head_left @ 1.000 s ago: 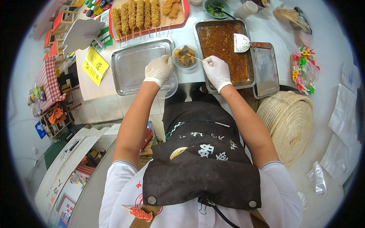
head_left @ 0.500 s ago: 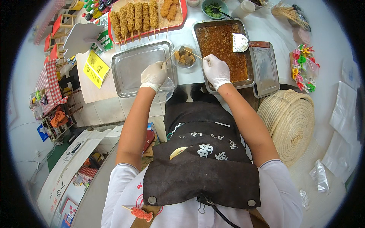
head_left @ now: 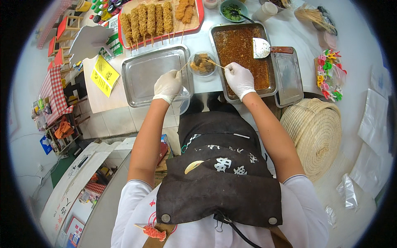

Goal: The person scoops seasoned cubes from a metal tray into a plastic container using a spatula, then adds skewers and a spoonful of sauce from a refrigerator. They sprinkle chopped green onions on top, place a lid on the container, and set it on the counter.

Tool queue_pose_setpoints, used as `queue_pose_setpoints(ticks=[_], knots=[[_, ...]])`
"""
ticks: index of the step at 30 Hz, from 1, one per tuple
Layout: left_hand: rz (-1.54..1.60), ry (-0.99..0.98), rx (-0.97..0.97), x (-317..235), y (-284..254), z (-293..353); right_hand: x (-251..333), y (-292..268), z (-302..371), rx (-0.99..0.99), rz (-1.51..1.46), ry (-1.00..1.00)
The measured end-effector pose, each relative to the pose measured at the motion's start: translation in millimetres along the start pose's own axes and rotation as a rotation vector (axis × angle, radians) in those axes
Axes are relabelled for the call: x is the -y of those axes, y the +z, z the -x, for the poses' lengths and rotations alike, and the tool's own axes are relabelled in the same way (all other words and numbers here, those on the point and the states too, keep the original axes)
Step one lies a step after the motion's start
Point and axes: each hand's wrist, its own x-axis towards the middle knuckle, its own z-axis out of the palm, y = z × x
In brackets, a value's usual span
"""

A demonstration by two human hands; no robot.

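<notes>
A clear plastic bowl [head_left: 212, 70] of brown and dark food chunks [head_left: 201, 63] stands between my two white-gloved hands. My left hand [head_left: 168, 86] is closed on a thin wooden skewer [head_left: 183, 67] that points toward the bowl's left side. In my right hand [head_left: 240, 79] a second wooden skewer [head_left: 216, 63] is pinched, its far end among the chunks. A clear round lid [head_left: 185, 102] shows beside my left wrist, partly covered by it. The left hand lies over the near right corner of a bare metal tray [head_left: 155, 76]; the right is over a sauce-filled tray's edge [head_left: 216, 46].
A spatula [head_left: 261, 48] with a red-brown handle rests across the sauce tray. Behind are breaded skewers on a red-rimmed tray [head_left: 198, 25] and a bowl of chopped greens [head_left: 244, 8]. A metal lid [head_left: 289, 78], colourful clips [head_left: 329, 74] and a coiled straw container [head_left: 316, 136] lie rightward.
My right hand has shifted slightly right and toward me with its skewer. The chunks in the bowl have changed position. My left hand has barely moved.
</notes>
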Motion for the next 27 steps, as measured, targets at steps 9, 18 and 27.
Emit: queue_pose_setpoints(ticks=[9,18,27], knots=[[1.242,0.057,0.153,-21.1,38.0,15.1,13.7,10.4,29.6,0.167,-0.951,0.130],[1.326,-0.076,0.236,-54.4,47.5,40.2,17.6,23.7,41.5,0.103,-0.901,0.044],[1.209,0.100,0.198,-89.9,72.0,59.3,9.8,25.2,65.4,0.197,-1.137,0.177]])
